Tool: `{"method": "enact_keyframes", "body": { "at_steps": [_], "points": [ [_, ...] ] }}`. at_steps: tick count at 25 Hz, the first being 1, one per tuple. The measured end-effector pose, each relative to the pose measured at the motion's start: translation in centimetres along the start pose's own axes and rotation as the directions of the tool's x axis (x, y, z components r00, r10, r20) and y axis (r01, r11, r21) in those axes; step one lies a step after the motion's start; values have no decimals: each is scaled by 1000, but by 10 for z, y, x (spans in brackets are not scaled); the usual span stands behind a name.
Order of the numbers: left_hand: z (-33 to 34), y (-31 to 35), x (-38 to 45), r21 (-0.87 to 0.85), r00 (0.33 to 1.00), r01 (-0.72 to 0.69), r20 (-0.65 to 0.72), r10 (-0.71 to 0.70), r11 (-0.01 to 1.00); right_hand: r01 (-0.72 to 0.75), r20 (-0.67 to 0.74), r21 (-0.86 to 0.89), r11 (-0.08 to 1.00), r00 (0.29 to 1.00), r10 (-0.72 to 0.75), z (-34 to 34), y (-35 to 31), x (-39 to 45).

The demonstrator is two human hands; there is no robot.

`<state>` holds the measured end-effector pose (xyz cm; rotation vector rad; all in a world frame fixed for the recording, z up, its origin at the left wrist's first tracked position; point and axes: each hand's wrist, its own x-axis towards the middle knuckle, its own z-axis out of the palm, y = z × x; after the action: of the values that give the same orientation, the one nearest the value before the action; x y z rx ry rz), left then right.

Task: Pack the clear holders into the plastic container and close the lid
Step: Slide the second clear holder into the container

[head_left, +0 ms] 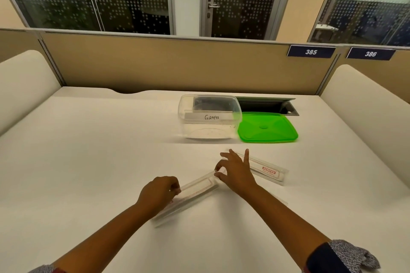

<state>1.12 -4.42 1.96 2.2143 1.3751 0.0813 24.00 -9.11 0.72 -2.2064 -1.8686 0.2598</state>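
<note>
Both hands are pinching one clear holder (195,188) just in front of the open plastic container (209,117), w/ left hand (158,193) at its near end, right hand (235,172) at its far end; slick plastic may be slipping if the pinch loosens.

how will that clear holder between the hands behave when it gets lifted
The clear holder looks thin, so probably light. It spans between left hand and right hand without visible sagging, suggesting stiffness. Its glossy plastic may be slippery.
</note>
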Motion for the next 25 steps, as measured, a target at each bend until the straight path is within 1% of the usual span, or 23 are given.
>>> {"method": "enact_keyframes", "body": {
  "at_steps": [2, 4, 6, 7, 8, 9, 10, 12, 14, 16, 19, 22, 24, 25],
  "points": [
    [-6, -1, -1, -95, 999, 18, -27, -21, 995, -17, -40, 22, 1000, 999, 18, -2, -1, 0],
    [-13, -1, 1, -154, 996, 32, -75, -44, 988, -7, -77, 66, 998, 997, 12, -7, -2, 0],
    [-20, 0, 4, -200, 991, 19, -126, -45, 980, 17, -151, 153, 988, 989, 6, -10, -3, 2],
    [-23, 1, 6, -235, 989, 4, -144, -39, 972, 25, -204, 255, 967, 979, 29, -11, -5, 2],
    [-27, 3, 9, -276, 986, -12, -160, -33, 961, 18, -249, 395, 918, 964, 88, -14, -8, 2],
    [-31, 5, 12, -312, 984, -29, -176, -28, 950, -3, -259, 540, 842, 951, 169, -17, -12, 3],
    [-34, 8, 15, -335, 981, -46, -192, -20, 941, -33, -234, 649, 760, 942, 240, -21, -15, 5],
    [-39, 12, 20, -344, 975, -74, -223, -5, 936, -77, -175, 746, 661, 936, 306, -26, -19, 11],
    [-41, 16, 25, -336, 969, -92, -248, 6, 937, -80, -138, 798, 597, 940, 311, -30, -16, 16],
    [-43, 20, 29, -352, 969, -108, -245, 20, 930, -71, -119, 842, 535, 942, 313, -37, -11, 19],
    [-51, 30, 42, -380, 984, -106, -172, 42, 919, -89, -52, 911, 404, 945, 324, -47, -4, 23],
    [-69, 37, 58, -404, 997, -79, -42, 68, 911, -121, 1, 943, 308, 932, 363, -57, 0, 30],
    [-81, 38, 67, -474, 998, -49, 6, 58, 879, -140, 18, 955, 261, 907, 420, -63, 3, 37],
    [-85, 36, 71, -541, 1000, -27, -6, 28, 841, -148, 29, 963, 225, 888, 458, -66, 6, 41]
  ]
}}
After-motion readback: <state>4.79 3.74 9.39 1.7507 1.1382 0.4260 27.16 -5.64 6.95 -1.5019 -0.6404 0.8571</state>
